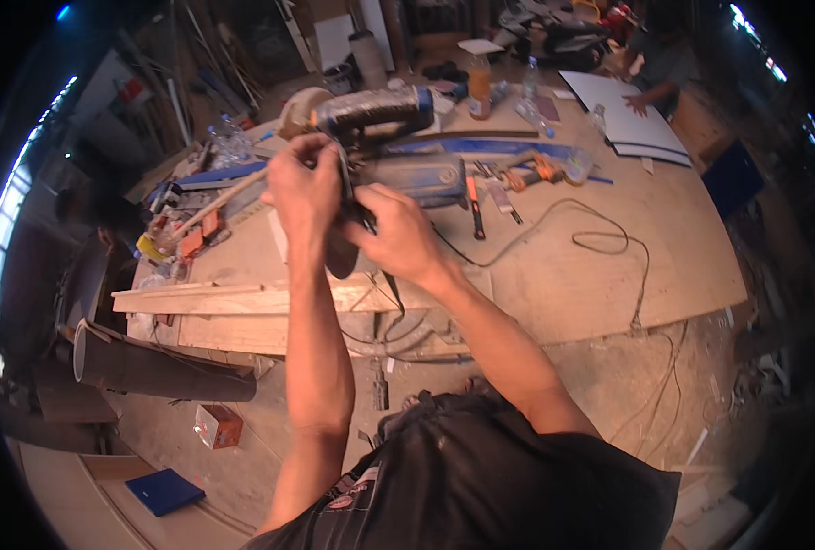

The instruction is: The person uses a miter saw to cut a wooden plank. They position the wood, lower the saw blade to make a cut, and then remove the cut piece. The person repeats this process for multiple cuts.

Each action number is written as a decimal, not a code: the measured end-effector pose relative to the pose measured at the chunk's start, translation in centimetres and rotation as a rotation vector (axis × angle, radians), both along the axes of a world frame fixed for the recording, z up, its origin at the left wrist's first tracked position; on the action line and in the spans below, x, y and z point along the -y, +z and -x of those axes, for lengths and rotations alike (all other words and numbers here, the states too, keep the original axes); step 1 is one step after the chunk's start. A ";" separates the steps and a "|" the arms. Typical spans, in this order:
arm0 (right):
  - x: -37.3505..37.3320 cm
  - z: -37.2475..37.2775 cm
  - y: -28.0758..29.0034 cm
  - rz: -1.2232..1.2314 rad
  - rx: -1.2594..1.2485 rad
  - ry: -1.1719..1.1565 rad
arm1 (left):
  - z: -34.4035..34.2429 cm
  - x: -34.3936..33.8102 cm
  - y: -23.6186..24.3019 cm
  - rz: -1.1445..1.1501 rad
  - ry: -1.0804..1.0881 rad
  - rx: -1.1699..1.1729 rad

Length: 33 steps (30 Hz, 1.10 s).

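Observation:
My left hand (pixel 305 188) is raised over the workbench, thumb and fingers pinched together at the edge of a dark, thin piece (pixel 341 255). Close beside it, my right hand (pixel 393 229) has its fingers curled against the same dark piece from the right. What exactly each hand grips is hidden between the fingers. Just beyond them lies a blue and grey power tool (pixel 426 179), partly covered by my hands. A dark-handled tool body (pixel 375 110) with a round tan disc (pixel 303 108) sits farther back. Right of my hands lies a hammer (pixel 475 209) with an orange-and-black handle.
An orange power tool (pixel 540 169), a bottle of orange liquid (pixel 479 87) and a thin cable (pixel 554 213) lie or stand on the workbench (pixel 645 275). Wooden strips (pixel 210 301) line its near left edge. At far right, another person's hand (pixel 638 105) rests on a white board (pixel 609 110).

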State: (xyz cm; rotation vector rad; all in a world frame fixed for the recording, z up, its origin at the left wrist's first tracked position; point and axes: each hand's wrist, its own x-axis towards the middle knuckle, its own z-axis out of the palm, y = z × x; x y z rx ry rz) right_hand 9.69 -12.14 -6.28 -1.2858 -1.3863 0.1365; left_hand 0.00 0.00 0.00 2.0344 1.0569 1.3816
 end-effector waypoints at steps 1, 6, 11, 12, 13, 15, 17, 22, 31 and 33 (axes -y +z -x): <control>0.2 0.6 -0.3 -0.026 0.035 -0.035 | -0.3 0.2 0.6 -0.019 -0.033 0.037; 0.9 1.3 -1.1 -0.051 -0.252 -0.001 | -0.3 1.0 0.7 -0.011 0.014 -0.024; -1.7 0.2 -0.8 -0.327 -0.233 -0.130 | -0.7 1.5 0.4 -0.015 -0.002 0.077; -2.2 0.3 -0.1 -0.364 -0.244 -0.136 | -0.7 1.7 0.6 0.013 -0.024 0.104; -2.7 0.4 0.5 -0.401 -0.254 -0.142 | -0.5 1.6 0.4 0.004 -0.042 0.104; -3.6 0.5 0.8 -0.447 -0.263 -0.152 | 0.1 1.1 0.1 -0.013 -0.079 0.102; -4.7 0.4 0.8 -0.482 -0.267 -0.140 | 0.5 0.8 0.4 -0.010 -0.088 0.056; -5.2 0.2 1.4 -0.504 -0.364 -0.145 | 1.2 -0.2 0.8 0.041 -0.116 0.034; -5.0 -1.7 1.5 -0.326 -0.292 -0.260 | 0.6 0.1 0.6 0.046 -0.090 0.065; -5.2 -1.1 1.4 -0.337 -0.294 -0.325 | 1.0 -0.4 0.0 0.025 -0.112 0.084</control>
